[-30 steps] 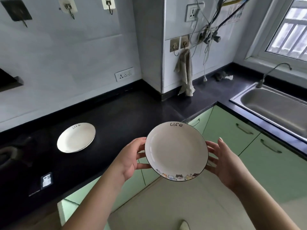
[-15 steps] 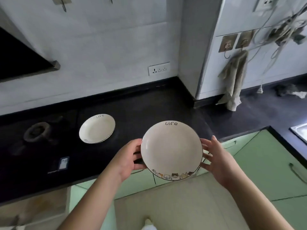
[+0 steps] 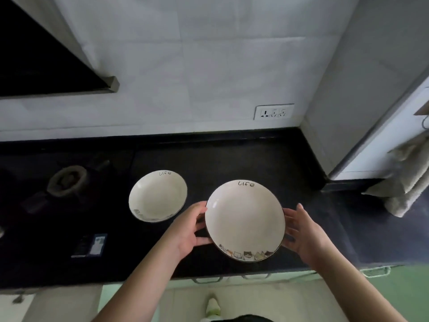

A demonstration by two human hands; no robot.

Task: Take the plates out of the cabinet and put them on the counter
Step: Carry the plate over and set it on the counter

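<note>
I hold a white plate (image 3: 245,220) marked "life", with small cat pictures along its near rim, above the black counter (image 3: 232,156). My left hand (image 3: 189,228) grips its left edge and my right hand (image 3: 304,232) cups its right edge, fingers under the rim. A second matching plate (image 3: 157,196) lies flat on the counter just left of the held one. The two plates do not touch.
A gas burner (image 3: 66,182) sits at the left of the counter, with a small dark packet (image 3: 91,245) near the front edge. A wall socket (image 3: 274,111) is above the counter. A cloth (image 3: 406,180) hangs at the right. Green cabinet fronts (image 3: 399,296) lie below.
The plate in my hands has come forward over the counter, close to the plate lying there. My view has swung left and down toward the counter.
</note>
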